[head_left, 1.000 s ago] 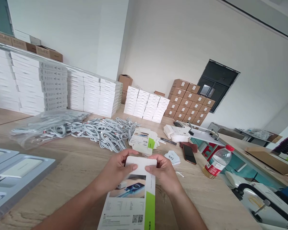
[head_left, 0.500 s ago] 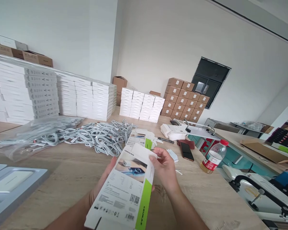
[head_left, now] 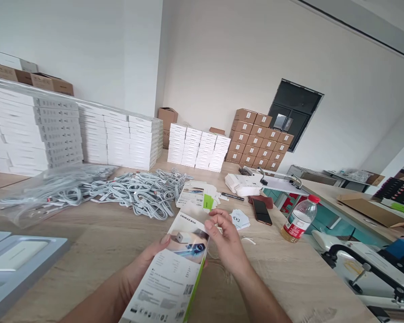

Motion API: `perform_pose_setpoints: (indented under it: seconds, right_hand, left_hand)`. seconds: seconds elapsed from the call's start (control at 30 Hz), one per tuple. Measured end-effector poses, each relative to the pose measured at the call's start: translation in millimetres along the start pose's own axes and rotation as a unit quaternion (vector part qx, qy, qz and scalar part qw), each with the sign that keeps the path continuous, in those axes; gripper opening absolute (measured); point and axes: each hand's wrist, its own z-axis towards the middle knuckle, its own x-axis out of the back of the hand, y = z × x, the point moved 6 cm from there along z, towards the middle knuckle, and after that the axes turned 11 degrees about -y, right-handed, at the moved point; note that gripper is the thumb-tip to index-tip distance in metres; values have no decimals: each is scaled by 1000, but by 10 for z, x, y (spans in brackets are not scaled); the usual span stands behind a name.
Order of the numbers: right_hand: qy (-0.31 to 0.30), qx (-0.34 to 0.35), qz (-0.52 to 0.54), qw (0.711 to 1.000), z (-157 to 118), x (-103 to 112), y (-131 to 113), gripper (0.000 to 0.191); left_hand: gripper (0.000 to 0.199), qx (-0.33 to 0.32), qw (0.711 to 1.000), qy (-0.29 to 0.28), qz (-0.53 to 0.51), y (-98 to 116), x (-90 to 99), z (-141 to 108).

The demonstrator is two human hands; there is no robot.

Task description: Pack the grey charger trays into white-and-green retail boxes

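A white and green printed carton (head_left: 170, 273) is tilted over the near part of the wooden table. Its picture panel faces up and the green side shows as a narrow strip. My left hand (head_left: 148, 260) grips its left edge, thumb on the printed face. At the upper right corner, my right hand (head_left: 224, 233) pinches the carton between thumb and fingers. Just beyond it lie more flat printed cartons (head_left: 192, 195). A pile of grey cables (head_left: 138, 193) spreads to the left of them, and white cards (head_left: 239, 220) lie to the right.
The wooden table (head_left: 97, 260) bears a tray of white items (head_left: 23, 255) at left, a phone (head_left: 261, 211), a pen (head_left: 232, 196) and a red-capped bottle (head_left: 300, 220) at right. White boxes (head_left: 117, 139) and brown cartons (head_left: 256, 141) are stacked behind.
The carton has turned from a flatter shape, so less green side shows, and its top flap is no longer raised. My left thumb now lies over its face. More of the white cards show.
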Motion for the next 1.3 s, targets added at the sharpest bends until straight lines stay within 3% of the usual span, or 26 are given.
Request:
perform_pose_setpoints:
  seconds: [0.1,0.17,0.3,0.37,0.47,0.53,0.67,0.77,0.87,1.0,1.2,1.3]
  right_hand:
    - [23,-21,111,993,26,71,101,36]
    - [13,-49,153,987,31,75,174,45]
    - [-198,-129,196,952,-19,-208,256,52]
    - [-232,-132,206,942,-49,-297,254,50]
    - [-188,-109,214,952,-48,-338,258,46]
    - [-177,-115,229,950,-54,-388,285,48]
    - [-161,-155,300,927,-65,-463,354,54]
    - [-115,-165,283,938,-38,-398,391,55]
    - [-62,-153,304,938,7,-273,410,65]
    - [-94,-145,365,915,37,-206,378,87]
    - [-154,-115,418,888,5,-282,237,73]
    - [-139,-106,407,897,12,-327,262,43]
  left_hand:
    - [71,37,997,-18,-61,-14,-86,-16]
    - [65,47,995,17,-90,19,-50,-34]
    - [51,53,991,116,-34,113,127,-58]
    - [50,35,980,171,91,208,232,-70]
    - [50,-8,918,256,303,383,343,-115]
    - [49,-17,890,272,364,430,366,-124]
    - [70,-61,887,302,343,480,393,-139]
    - [93,-121,875,351,312,524,414,-175]
    - [91,-151,887,322,293,507,391,-148]
    - [75,-123,913,249,299,438,321,-93]
    - [58,-118,918,250,286,448,298,-106]
    - [51,-109,929,255,246,441,297,-122]
